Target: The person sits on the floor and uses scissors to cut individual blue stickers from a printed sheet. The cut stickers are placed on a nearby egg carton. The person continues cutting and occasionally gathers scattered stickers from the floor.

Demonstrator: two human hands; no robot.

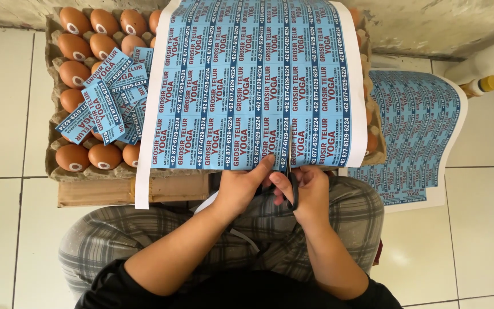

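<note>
A large sheet of blue printed labels (253, 80) lies spread over a tray of brown eggs (75, 48). My left hand (241, 186) pinches the sheet's near edge, thumb on top. My right hand (310, 191) grips black scissors (290, 182) whose blades point up into the sheet's lower edge, between two label columns. A pile of cut blue labels (107, 94) rests on the eggs at the left. Both hands are above my lap in grey plaid trousers.
The grey egg tray (52, 166) sits on a cardboard box (144, 191) on white floor tiles. A second printed label sheet (418, 131) lies on the floor at right. A white bottle with a yellow cap (481, 84) lies near the wall.
</note>
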